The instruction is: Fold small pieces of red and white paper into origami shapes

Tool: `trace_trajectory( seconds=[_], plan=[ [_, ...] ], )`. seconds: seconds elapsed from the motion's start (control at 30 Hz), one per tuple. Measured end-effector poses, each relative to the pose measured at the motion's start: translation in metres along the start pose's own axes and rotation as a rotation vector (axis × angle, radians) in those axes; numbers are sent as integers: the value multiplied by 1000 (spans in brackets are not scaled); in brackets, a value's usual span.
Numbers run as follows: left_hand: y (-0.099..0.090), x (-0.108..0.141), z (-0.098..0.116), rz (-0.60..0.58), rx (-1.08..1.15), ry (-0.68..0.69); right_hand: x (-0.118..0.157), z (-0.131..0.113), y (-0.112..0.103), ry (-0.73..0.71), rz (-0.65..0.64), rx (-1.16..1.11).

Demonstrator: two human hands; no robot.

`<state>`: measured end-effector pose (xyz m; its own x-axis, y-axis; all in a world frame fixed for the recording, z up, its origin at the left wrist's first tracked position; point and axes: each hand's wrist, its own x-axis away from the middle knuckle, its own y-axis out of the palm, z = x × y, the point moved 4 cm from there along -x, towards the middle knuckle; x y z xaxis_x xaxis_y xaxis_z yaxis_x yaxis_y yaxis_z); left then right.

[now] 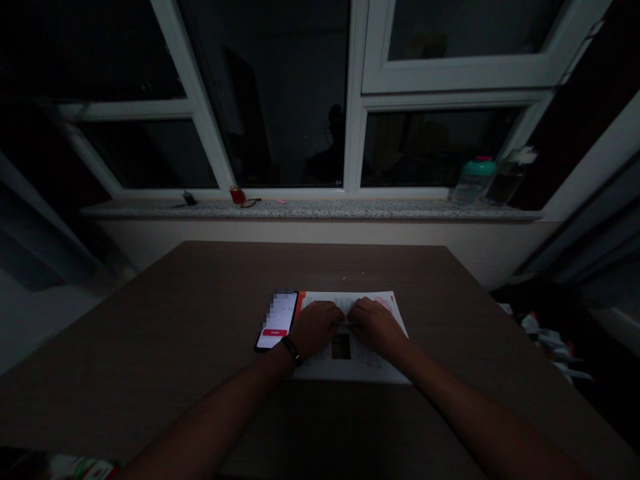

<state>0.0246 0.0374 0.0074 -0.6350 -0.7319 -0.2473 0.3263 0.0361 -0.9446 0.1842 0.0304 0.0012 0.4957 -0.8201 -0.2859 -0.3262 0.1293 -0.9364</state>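
Note:
A printed sheet or booklet page (320, 369) with text, a small dark picture and an orange left edge lies flat on the table. Over its upper half, my left hand (316, 327) rests with curled fingers; a dark band circles that wrist. My right hand (376, 327) faces it from the other side, fingers also closed, the fingertips of both hands nearly meeting. Something pale shows in the small gap between them, too dim and small to name. Just left of the page lies a lit phone (279, 319), a red button on its screen.
The brown table (175, 333) reaches towards a stone windowsill (320, 209). On the sill stand a small red jar (237, 195), a little dark bottle (189, 198), a teal-lidded container (474, 181) and a clear bottle (509, 179). Crumpled papers (550, 343) lie beyond the table's right edge.

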Motion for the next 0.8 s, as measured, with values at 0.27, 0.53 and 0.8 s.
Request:
trace_trajectory(
  seconds=[0.27,0.53,0.8],
  plan=[
    [2,3,-1,-33,0,10,8,-1,-6,-33,-39,-102],
    [-6,7,3,-36,27,68,11,-1,-8,-111,-98,-115],
    [-6,7,5,-32,19,96,13,2,-5,-127,-57,-136]
  ],
)
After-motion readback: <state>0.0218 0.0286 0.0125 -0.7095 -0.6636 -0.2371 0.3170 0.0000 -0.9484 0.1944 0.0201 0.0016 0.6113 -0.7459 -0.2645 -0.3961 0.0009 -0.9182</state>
